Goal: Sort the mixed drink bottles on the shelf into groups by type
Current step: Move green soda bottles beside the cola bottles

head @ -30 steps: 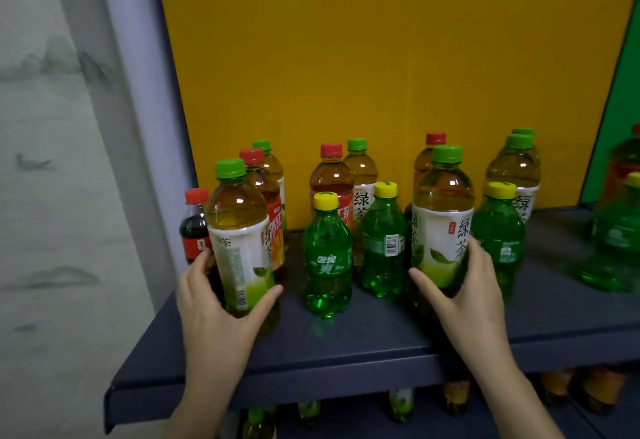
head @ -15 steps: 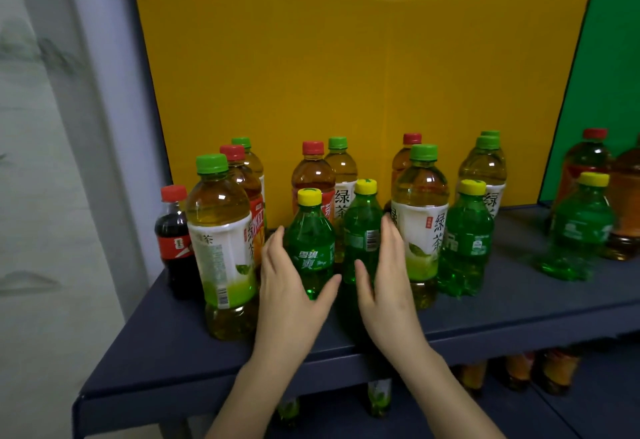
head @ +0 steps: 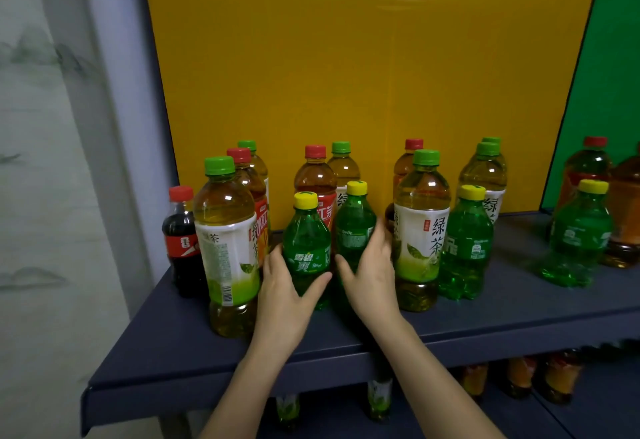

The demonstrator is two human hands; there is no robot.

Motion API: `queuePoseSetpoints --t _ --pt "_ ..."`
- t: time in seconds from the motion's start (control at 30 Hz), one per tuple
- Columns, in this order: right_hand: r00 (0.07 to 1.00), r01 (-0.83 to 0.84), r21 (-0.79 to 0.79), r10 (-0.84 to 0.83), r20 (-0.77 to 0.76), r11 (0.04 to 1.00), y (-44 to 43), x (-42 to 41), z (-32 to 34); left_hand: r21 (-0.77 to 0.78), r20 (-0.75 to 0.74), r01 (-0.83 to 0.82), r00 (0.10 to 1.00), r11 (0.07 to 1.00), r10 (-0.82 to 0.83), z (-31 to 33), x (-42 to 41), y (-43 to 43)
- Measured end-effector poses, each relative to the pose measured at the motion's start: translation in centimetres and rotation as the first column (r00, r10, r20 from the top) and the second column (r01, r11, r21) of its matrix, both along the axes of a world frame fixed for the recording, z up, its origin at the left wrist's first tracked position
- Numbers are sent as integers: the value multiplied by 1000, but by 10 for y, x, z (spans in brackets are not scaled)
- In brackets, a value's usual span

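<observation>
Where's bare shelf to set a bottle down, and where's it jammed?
Bare: the shelf between the third Sprite bottle and the far-right Sprite bottle; also the front-left corner before the cola bottle. Jammed: cola bottle through third Sprite bottle, packed rows.

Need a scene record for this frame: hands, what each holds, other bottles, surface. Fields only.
left hand: grips front green soda bottle
right hand: grips second green soda bottle
ungripped sodas: third green soda bottle; far-right green soda bottle
other types: green tea bottles, red-capped tea bottles, cola bottle far left
surface: dark shelf
state: types mixed
</observation>
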State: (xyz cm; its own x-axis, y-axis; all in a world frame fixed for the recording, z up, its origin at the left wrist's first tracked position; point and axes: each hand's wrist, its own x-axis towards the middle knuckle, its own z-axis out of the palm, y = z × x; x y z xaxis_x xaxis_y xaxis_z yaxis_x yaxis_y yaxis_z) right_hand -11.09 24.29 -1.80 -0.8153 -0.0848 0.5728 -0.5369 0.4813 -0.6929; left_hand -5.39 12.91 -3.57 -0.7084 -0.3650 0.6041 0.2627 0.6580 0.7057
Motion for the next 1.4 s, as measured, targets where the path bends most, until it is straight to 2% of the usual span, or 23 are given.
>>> queuePoseSetpoints --t 0.13,0.37,0.5,0.77,0.87,1.13,1.4 --pt "996 -21 -18 23 90 1000 -2 -6 -3 63 4 38 999 997 -39 -1 4 2" --pt "989 -57 8 55 134 998 5 2 -5 126 6 92 996 988 -93 3 13 4" --pt "981 -101 -44 107 160 994 12 22 -7 140 -6 117 993 983 -118 3 25 5" --pt "995 -71 -52 74 62 996 43 58 -11 248 -47 223 975 943 -218 0 46 11" --pt "998 -39 -74 42 44 997 63 68 -10 245 -52 274 961 930 -270 4 50 24" --pt "993 106 -129 -99 56 986 161 77 -2 176 -60 346 938 922 -341 26 38 97" --pt "957 277 -126 -261 125 953 324 88 -4 171 -26 444 894 880 -446 19 10 250"
